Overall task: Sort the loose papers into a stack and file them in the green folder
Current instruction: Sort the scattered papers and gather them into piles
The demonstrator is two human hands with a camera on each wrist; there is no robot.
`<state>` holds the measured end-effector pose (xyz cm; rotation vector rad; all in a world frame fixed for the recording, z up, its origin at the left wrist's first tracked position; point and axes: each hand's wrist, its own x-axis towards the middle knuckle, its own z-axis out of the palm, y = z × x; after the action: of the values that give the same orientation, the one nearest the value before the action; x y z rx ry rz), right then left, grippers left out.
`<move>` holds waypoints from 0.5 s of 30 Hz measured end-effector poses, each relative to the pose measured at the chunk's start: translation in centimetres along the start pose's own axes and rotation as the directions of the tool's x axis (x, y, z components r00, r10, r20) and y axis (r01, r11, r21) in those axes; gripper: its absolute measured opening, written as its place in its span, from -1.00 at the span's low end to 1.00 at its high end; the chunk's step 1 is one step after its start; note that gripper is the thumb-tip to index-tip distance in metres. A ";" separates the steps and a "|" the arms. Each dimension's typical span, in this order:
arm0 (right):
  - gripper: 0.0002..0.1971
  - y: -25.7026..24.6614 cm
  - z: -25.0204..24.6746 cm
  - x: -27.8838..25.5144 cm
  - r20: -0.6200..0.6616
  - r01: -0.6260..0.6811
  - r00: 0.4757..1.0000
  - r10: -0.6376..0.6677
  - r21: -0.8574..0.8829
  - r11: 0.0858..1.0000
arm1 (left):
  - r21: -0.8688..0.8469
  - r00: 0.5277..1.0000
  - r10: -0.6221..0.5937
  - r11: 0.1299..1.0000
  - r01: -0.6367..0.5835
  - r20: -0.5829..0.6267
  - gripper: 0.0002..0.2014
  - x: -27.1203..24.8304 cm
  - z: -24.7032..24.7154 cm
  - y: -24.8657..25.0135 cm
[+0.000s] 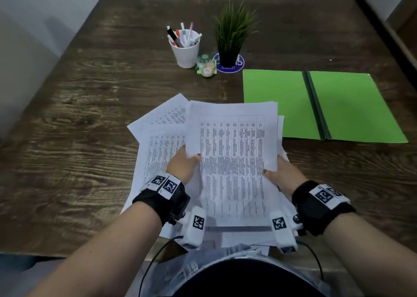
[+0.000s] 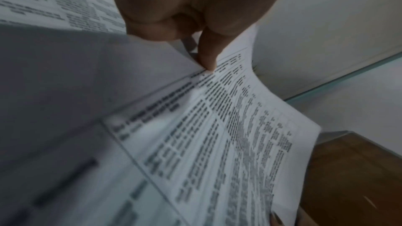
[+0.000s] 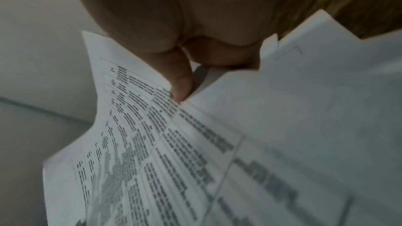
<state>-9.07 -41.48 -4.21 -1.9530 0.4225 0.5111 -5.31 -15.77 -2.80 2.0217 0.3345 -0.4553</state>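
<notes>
Head view: dark wood table (image 1: 79, 116), pale walls. Pen cup (image 1: 185, 49) and plant (image 1: 232, 34) far; green folder (image 1: 325, 107) open flat, right. Papers (image 1: 234, 152) near centre, long axis running near to far, left hand (image 1: 181, 164) and right hand (image 1: 283, 174) pinching their side edges.

Left wrist: thumb (image 2: 207, 56) presses the sheet edge.

Right wrist: thumb (image 3: 180, 82) clamps printed sheets.

The head view is evenly lit and fairly sharp, though the dark brown wooden table (image 1: 79, 116) bends at the picture's edges and the green paper folder (image 1: 352, 107) looks very bright. Both wrist views are dim, grey and blurry. There the printed white paper sheets (image 2: 217, 143) smear toward the bottom, with dark shadow at the left of the left wrist view.
</notes>
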 end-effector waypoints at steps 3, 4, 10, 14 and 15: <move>-0.60 1.9 -1.1 0.8 -0.065 -0.112 0.992 0.109 -0.034 0.993 | -0.007 0.995 -0.055 0.998 0.055 0.080 -0.66 0.1 1.3 0.4; -0.62 2.9 -1.7 1.2 -0.074 -0.144 0.987 0.144 -0.004 0.990 | -0.088 0.992 -0.084 0.992 0.093 0.093 -0.67 0.1 1.5 0.7; -0.69 5.9 -6.2 2.1 -0.216 -0.254 0.942 0.257 0.046 0.966 | 0.000 0.960 -0.237 0.971 0.240 -0.148 -0.81 0.7 1.8 -0.9; -0.65 7.3 -7.2 3.0 -0.225 -0.288 0.931 0.288 0.035 0.957 | -0.140 0.948 -0.291 0.952 0.273 -0.131 -0.74 0.9 2.9 -0.9; -0.64 7.3 -7.0 3.2 -0.221 -0.304 0.928 0.301 0.019 0.952 | -0.161 0.945 -0.311 0.942 0.294 -0.098 -0.69 1.0 3.3 -0.8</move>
<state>-8.87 -51.07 -8.75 -1.9769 0.8756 0.4922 -5.31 -18.30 -5.32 1.8654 0.7419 -0.4817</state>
